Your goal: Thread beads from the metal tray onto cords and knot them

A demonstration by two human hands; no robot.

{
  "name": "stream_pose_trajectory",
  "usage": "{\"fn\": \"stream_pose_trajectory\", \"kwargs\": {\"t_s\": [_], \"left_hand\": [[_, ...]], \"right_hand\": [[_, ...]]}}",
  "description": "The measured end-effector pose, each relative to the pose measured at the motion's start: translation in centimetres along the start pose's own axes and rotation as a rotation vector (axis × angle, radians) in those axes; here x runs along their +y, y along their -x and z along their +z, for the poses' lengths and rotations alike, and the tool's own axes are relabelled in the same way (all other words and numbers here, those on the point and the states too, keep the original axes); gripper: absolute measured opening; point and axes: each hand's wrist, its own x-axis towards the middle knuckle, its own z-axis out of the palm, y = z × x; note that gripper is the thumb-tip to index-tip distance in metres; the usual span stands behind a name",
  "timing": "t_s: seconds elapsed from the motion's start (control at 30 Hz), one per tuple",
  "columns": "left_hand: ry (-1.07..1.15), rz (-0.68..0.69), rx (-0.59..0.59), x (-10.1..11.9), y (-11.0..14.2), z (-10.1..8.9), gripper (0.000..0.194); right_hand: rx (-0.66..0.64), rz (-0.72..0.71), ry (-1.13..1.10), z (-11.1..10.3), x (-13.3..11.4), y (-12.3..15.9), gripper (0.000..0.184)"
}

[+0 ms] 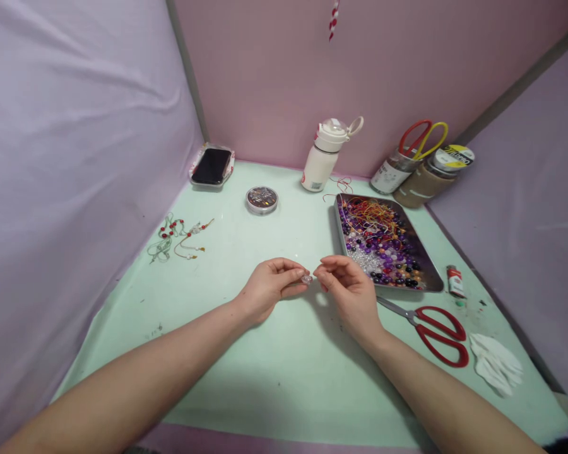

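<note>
Above the middle of the pale green table (265, 366), my left hand (269, 287) pinches a small clear bead (307, 278) between thumb and fingers. My right hand (348, 290) is closed in a pinch right beside the bead, fingertips almost touching it; what it pinches is too thin to make out. Just right of my right hand lies a metal tray (434, 277) filled with purple, black, clear and orange beads and tangled red and yellow cord.
Red-handled scissors (435, 331) and white tissue (495, 362) lie at the right. A small lighter (455, 280), white bottle (322, 156), two jars holding scissors (419, 167), a round thread spool (262, 199), a phone (211, 166) and finished beaded strings (177, 236) sit around.
</note>
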Motion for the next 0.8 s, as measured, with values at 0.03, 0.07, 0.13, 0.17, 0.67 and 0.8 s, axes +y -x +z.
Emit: {"fn": "stream_pose_trajectory", "kwargs": {"t_s": [0.03, 0.07, 0.13, 0.17, 0.67, 0.8], "left_hand": [[0.001, 0.001, 0.002, 0.0, 0.0, 0.0, 0.017], [0.005, 0.005, 0.003, 0.0, 0.0, -0.1, 0.017], [0.019, 0.018, -0.002, 0.0, 0.0, -0.2, 0.018], [0.025, 0.028, -0.006, 0.0, -0.1, -0.2, 0.018], [0.014, 0.094, 0.015, -0.1, -0.4, -0.4, 0.021], [0.007, 0.088, 0.02, -0.1, -0.4, -0.4, 0.022]], "right_hand": [[0.006, -0.001, 0.03, 0.0, 0.0, 0.0, 0.012], [0.002, -0.016, 0.072, -0.1, -0.1, -0.1, 0.009], [-0.021, -0.091, 0.179, -0.3, -0.2, -0.2, 0.005], [-0.038, -0.143, 0.234, -0.4, -0.3, -0.2, 0.006], [-0.162, -0.582, 0.757, -1.0, 0.0, -0.3, 0.014], [-0.168, -0.573, 0.769, -1.1, 0.2, -0.3, 0.014]]}}
